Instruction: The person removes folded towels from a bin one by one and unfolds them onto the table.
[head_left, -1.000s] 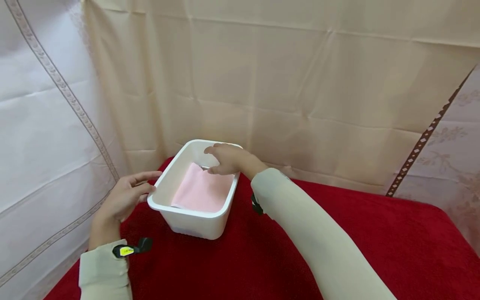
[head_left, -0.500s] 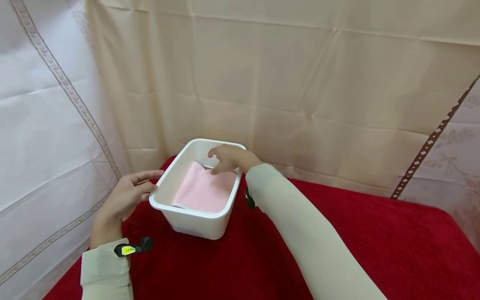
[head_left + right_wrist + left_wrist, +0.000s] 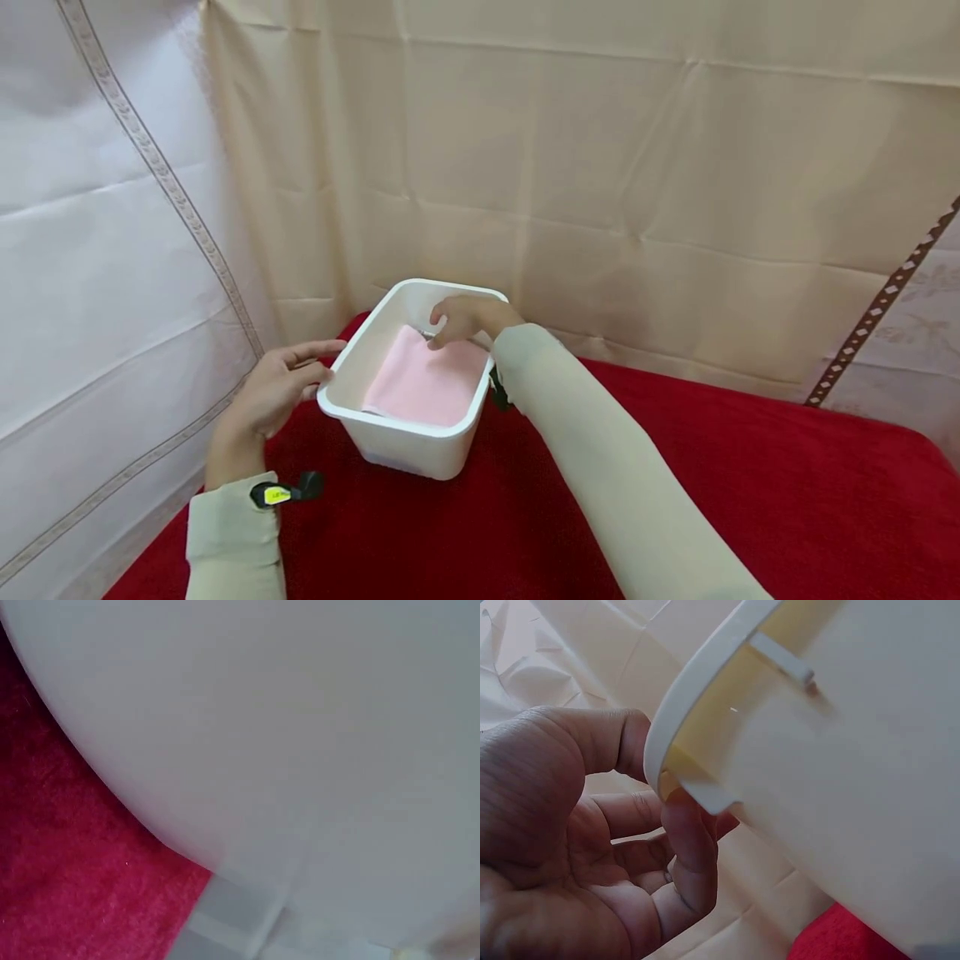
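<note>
A white curtain (image 3: 112, 292) hangs at the left, a beige curtain (image 3: 600, 167) covers the back, and a red-covered table (image 3: 765, 467) spreads below.

My left hand (image 3: 273, 387) pinches the left rim of a white tub (image 3: 408, 452), towards its near corner. Only thumb and fingers hold the lip, so I judge that a tug from the other side could slip it free, or turn or tip the tub.

Inside the tub, a pink cloth (image 3: 423, 387) lies mostly flat. A thin greyish edge (image 3: 426, 335) peeks out at its far side; I cannot tell what it belongs to. Lifting the cloth carelessly might drag that along or bunch the fabric.

To the right, my right hand (image 3: 468, 317) reaches in over the rim, thumb and forefinger curved with a gap between, thumb tip at the cloth's far edge. Whether it grips anything I cannot tell.

As for room, the table's left edge runs close by my left hand, the tub's back rim sits near the beige curtain, and the right rim could catch my wrist. The broadest stretch of red lies rightward, beyond my sleeve (image 3: 600, 450).
</note>
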`<state>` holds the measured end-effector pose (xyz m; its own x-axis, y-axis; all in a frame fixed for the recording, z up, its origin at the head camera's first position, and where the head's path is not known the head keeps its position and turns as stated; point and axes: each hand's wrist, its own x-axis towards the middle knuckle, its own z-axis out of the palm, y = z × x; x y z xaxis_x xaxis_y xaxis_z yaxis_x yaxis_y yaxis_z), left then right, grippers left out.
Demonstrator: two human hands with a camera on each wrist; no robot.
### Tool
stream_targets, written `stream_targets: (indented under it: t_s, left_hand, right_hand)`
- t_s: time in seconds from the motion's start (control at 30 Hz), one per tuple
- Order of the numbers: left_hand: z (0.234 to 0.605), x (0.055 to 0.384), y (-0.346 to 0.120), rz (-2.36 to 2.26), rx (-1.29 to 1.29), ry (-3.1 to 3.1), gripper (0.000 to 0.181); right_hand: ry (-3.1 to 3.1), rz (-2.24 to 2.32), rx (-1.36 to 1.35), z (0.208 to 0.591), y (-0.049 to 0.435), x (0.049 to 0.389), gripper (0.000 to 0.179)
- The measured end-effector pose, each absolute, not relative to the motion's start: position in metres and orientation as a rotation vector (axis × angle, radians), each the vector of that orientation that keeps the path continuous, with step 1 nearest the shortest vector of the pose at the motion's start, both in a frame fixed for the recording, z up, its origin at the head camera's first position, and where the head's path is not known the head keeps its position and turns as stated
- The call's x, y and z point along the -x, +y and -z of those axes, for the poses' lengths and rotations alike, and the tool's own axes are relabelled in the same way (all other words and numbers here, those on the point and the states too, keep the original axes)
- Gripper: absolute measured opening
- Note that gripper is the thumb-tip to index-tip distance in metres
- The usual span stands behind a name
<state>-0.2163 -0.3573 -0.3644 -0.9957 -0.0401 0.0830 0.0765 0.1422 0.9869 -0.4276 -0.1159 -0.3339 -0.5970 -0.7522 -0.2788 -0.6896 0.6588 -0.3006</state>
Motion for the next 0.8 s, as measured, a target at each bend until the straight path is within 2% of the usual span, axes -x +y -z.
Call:
stream_targets:
  t_s: [0.37, 0.8]
  left_hand:
    - [0.362, 0.217, -0.357, 2.021, 0.022, -2.287, 0.047]
    - [0.364, 0.218, -0.355, 2.025, 0.014, -2.277, 0.048]
  right_hand:
    - [2.382, 0.303, 0.943, 0.346, -0.121, 0.432, 0.058]
    - [2.332, 0.235, 1.091, 0.349, -0.117, 0.434, 0.06]
